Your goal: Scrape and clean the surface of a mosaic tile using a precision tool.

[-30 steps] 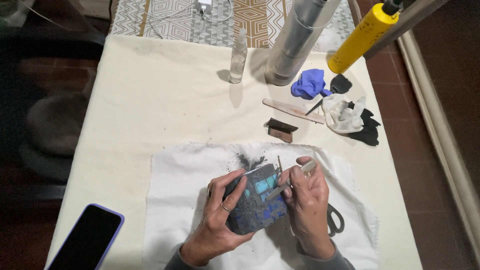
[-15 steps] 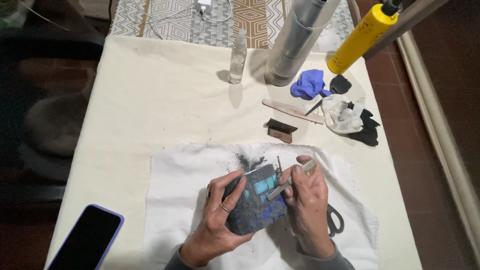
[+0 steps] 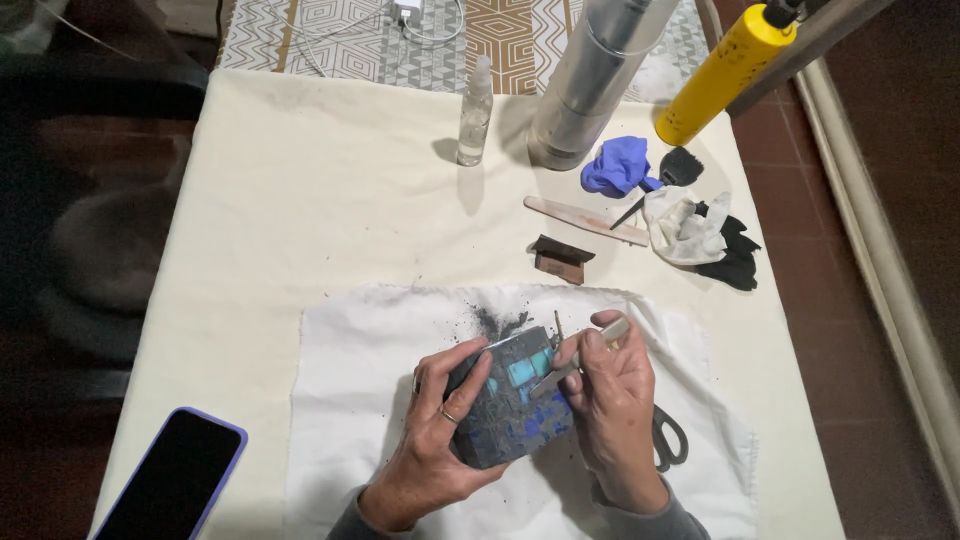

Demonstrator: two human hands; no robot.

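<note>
- The left hand (image 3: pixel 435 440) has its fingers wrapped around the dark mosaic block (image 3: pixel 510 410), clamped on its left and near edges, holding it just above the white cloth (image 3: pixel 350 400) at the near end of the desk (image 3: pixel 300 200).
- The right hand (image 3: pixel 615 400) has its fingers pinched together on a thin scraping tool (image 3: pixel 585 352).
- The tool's long axis runs from about 2 o'clock down to 8 o'clock, its tip touching the block's turquoise tiles.
- The block lies at 9 o'clock from the right fingers; its long axis runs roughly 1 to 7 o'clock.
- Scissors (image 3: pixel 668 440) lie just beside the right wrist, at 3 o'clock.
- Dark dust lies scattered at 12 o'clock from the block.
</note>
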